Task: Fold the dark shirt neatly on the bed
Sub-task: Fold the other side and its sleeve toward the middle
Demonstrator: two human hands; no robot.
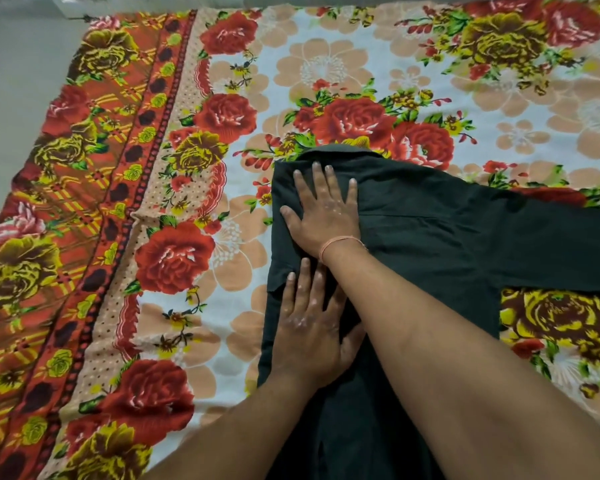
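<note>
The dark shirt (pixel 440 244) lies flat on the flower-printed bed sheet (pixel 326 64), collar at the far end. Its left side is folded inward, giving a straight left edge. One sleeve stretches out to the right. My right hand (pixel 323 213) rests palm down with fingers spread on the upper left part of the shirt, near the collar; a thin orange thread circles its wrist. My left hand (pixel 309 323) presses flat on the shirt just below it, fingers apart. Neither hand grips the cloth. My forearms hide the shirt's lower middle.
The sheet has a red and orange patterned border (pixel 94 202) along the left. Beyond that border is a pale grey floor (pixel 18 81). Open sheet lies left of and beyond the shirt.
</note>
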